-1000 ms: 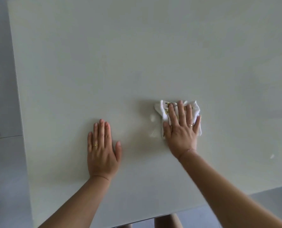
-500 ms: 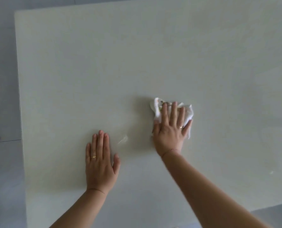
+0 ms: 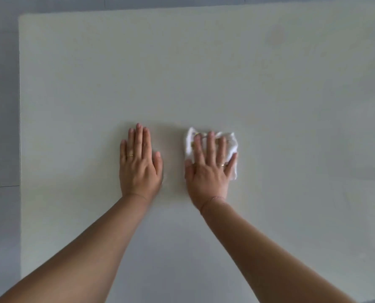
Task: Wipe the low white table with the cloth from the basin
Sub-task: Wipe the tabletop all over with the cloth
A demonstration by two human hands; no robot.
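My right hand [image 3: 208, 171] lies flat, fingers straight and slightly spread, pressing the small crumpled white cloth [image 3: 232, 139] onto the low, smooth white counter [image 3: 204, 73] near its middle. The cloth shows beyond my fingertips and at both sides. My left hand [image 3: 138, 169] rests palm down on the counter just beside it, fingers together, thumb out. Grey tiled floor [image 3: 0, 106] shows past the counter's left edge

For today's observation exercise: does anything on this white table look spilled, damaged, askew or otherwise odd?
Nothing stands out. The left hand lies flat on the table, and the right hand presses the crumpled white cloth down. No spill or damage shows.
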